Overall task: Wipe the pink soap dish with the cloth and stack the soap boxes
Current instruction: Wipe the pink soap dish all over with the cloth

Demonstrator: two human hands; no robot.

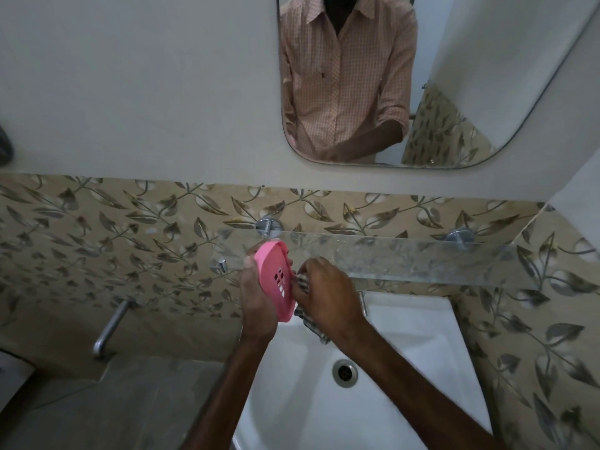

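Pink dish [276,280], slotted and tipped on edge, hangs above the back left of the sink [422,319]. Left hand [256,303] grips it, fingers curled round its rim. Right hand [328,293] clutches a checked cloth [313,329], bunched against the dish's slotted face, one end dangling over the sink. Behind both hands, a glass shelf [406,258] runs just above the sink.
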